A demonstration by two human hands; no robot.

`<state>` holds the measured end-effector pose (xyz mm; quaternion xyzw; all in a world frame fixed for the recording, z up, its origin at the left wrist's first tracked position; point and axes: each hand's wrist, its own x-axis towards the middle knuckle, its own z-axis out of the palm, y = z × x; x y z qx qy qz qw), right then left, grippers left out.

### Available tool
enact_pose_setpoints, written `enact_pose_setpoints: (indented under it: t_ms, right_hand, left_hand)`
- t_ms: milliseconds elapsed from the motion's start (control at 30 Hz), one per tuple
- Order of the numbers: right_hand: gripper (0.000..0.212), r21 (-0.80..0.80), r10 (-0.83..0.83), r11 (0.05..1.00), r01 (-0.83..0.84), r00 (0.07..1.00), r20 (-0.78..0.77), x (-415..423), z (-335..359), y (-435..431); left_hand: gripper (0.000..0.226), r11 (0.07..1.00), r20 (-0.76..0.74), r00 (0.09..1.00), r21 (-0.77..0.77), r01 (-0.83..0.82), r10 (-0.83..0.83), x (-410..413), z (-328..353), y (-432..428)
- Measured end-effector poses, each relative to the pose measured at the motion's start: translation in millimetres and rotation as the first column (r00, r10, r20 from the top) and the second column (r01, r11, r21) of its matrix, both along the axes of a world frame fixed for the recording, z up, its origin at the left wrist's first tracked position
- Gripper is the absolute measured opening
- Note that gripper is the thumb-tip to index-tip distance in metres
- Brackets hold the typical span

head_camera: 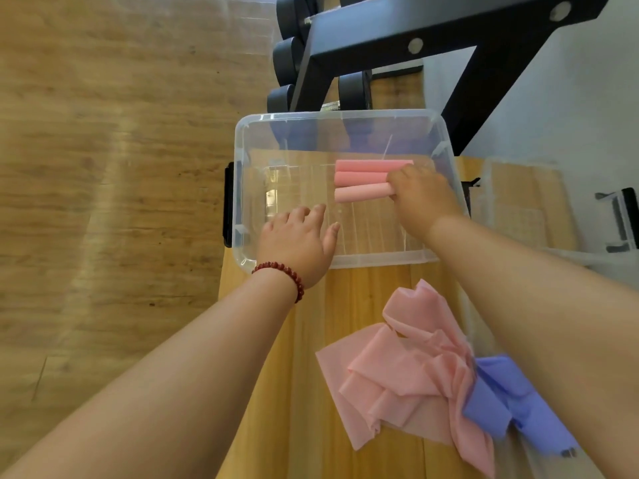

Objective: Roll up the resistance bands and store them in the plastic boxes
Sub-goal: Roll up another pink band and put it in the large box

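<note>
Lying side by side in the clear plastic box [238,188] on the far part of the desk [311,375] were three rolled pink bands [363,166]. The nearest roll [361,194] was gripped at its right end by the right hand [422,198]. The left hand [297,236] was held open, fingers relaxed, over the box's near left corner. Unrolled pink bands [408,371] and a purple band [501,399] were heaped nearer, to the right.

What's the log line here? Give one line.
stage: placing roll | right hand holds nearest pink roll in clear box | left hand open over box | unrolled: pink band, purple band
</note>
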<state>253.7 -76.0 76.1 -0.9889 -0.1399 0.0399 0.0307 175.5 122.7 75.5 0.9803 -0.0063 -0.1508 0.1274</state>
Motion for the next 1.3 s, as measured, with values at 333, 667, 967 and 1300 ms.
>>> enact_pose_setpoints:
  t_ms: [333, 667, 967, 1300]
  right_hand:
    - [0.022, -0.168, -0.02, 0.986, 0.007, 0.997, -0.07, 22, -31, 11]
    - [0.03, -0.302, -0.053, 0.953, 0.001, 0.985, -0.164, 27, -37, 20]
    - [0.024, -0.325, 0.049, 0.943, -0.073, 0.996, -0.081, 31, -41, 20]
    - [0.022, -0.313, 0.037, 0.949, -0.049, 0.998, -0.045, 35, -44, 13]
  left_hand:
    - [0.057, 1.0, -0.038, 0.999, 0.002, -0.001, 0.001, 6, 0, 1]
    - [0.058, 1.0, -0.09, 0.996, -0.007, -0.005, 0.005, 8, -2, 2]
    - [0.058, 1.0, -0.1, 0.995, -0.013, -0.008, 0.006, 7, -2, 3]
    - [0.057, 1.0, -0.114, 0.993, -0.011, -0.015, 0.014, 7, 0, 2]
